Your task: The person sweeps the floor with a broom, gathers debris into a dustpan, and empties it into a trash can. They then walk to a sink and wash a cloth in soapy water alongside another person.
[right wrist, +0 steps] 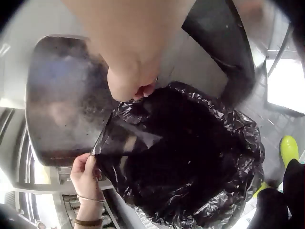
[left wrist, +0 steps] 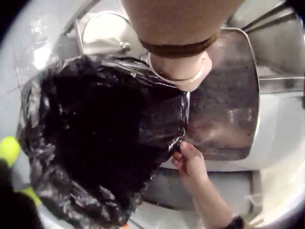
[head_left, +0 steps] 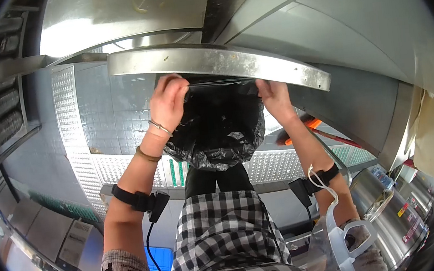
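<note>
A black plastic garbage bag (head_left: 220,119) hangs wide open in front of the person's legs, its crinkled mouth facing up. My left hand (head_left: 169,101) pinches the bag's far rim at the left. At the right end of that same edge, my right hand (head_left: 277,101) grips the plastic, its fingers also visible in the left wrist view. The rim is stretched taut between both hands, right beneath the front edge of a steel table (head_left: 193,57). In the right wrist view the bag's inside is dark, with a few small light specks.
Brushes or tools with orange parts (head_left: 311,124) lean to the right. Perforated metal drain covers (head_left: 278,166) cross the tiled floor. Steel pots (head_left: 395,222) stand at the lower right, and metal racks (head_left: 4,121) line the left. Yellow-green shoes (right wrist: 289,150) show beside the bag.
</note>
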{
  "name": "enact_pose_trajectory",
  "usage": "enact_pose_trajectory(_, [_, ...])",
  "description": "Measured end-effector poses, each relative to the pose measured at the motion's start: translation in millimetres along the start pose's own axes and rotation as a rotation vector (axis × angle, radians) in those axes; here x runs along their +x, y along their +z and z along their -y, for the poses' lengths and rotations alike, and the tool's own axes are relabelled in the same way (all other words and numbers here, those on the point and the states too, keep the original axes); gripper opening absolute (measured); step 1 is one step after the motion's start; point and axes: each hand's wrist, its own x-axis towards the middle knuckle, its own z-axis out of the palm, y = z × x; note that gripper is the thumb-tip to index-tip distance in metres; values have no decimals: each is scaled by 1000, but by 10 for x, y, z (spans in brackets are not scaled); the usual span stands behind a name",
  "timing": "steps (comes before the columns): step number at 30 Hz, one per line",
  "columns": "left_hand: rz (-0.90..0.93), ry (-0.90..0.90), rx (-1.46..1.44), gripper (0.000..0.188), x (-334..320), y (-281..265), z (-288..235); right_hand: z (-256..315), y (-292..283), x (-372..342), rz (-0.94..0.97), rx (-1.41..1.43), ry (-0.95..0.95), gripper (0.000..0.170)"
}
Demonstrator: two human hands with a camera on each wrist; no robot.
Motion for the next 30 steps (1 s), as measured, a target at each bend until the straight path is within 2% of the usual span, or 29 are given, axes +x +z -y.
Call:
enact_pose_trajectory(2, [100,-421,-241,6,-73,69,119,-79,33,-25,82,-223,-177,16])
enact_pose_trajectory(3, [142,-456,-224,9,-36,63,147,-103,14,-20,184,-423,-77,19])
enact_pose_trajectory(4, [143,-455,-223,9,-3,46,186,-131,-17,-12,183,-422,-78,19])
enact_pose_trajectory(6, [200,-419,-338,11,59,-12,247,-192,-79,6,260,-515,-202,22])
enact_pose_trajectory(7, [217,-463,-360,21,68,-55,282,-254,-78,29,218,-517,-149,21])
enact_pose_trajectory(8, [219,-461,-359,21,61,-97,368,-295,-64,41,216,-515,-149,21])
enact_pose_trajectory(10, [618,-588,19,29,36,-173,527,-354,-38,44,113,-493,-63,18])
enact_pose_trajectory(11, [746,-537,40,33,-13,-183,568,-380,-12,43,113,-493,-63,18])
enact_pose_trajectory(12, [747,-536,40,33,-26,-196,528,-391,15,38,78,-312,-34,17])
enact_pose_trajectory(13, [864,-477,62,32,-43,-218,489,-400,33,35,43,-132,-6,16])
enact_pose_trajectory(14, [980,-416,83,31,-59,-233,460,-409,20,24,44,-132,-5,16])
enact_pose_trajectory(15, [864,-327,97,32,-111,-227,487,-367,-13,0,24,62,128,17])
enact_pose_trajectory(16, [864,-327,98,32,-58,-261,471,-251,-42,-27,4,256,260,17])
enact_pose_trajectory(18, [807,-464,-28,31,63,-313,485,-134,-86,-149,21,224,230,19])
enact_pose_trajectory(20, [795,-479,-150,29,40,-353,634,-146,-56,-265,-150,221,83,5])
enact_pose_trajectory(22, [921,-769,-288,23,82,-450,682,-330,-96,-259,-179,195,107,8])
enact_pose_trajectory(24, [921,-735,-329,16,-82,-446,870,-457,-130,-218,-104,-263,-116,22])
enact_pose_trajectory(26, [637,-675,-423,9,-224,-404,946,-546,-100,-139,-81,-285,-102,21])
enact_pose_trajectory(27, [641,-676,-424,9,-275,-329,1005,-545,-50,-78,-134,-414,-71,18])
enact_pose_trajectory(28, [492,-601,-303,9,-307,-242,1066,-547,-2,-15,-185,-545,-39,17])
enact_pose_trajectory(29, [343,-523,-183,10,-347,-178,1124,-548,39,57,-198,-545,30,17])
enact_pose_trajectory(30, [345,-523,-183,10,-357,-120,1105,-600,71,121,-197,-544,32,17])
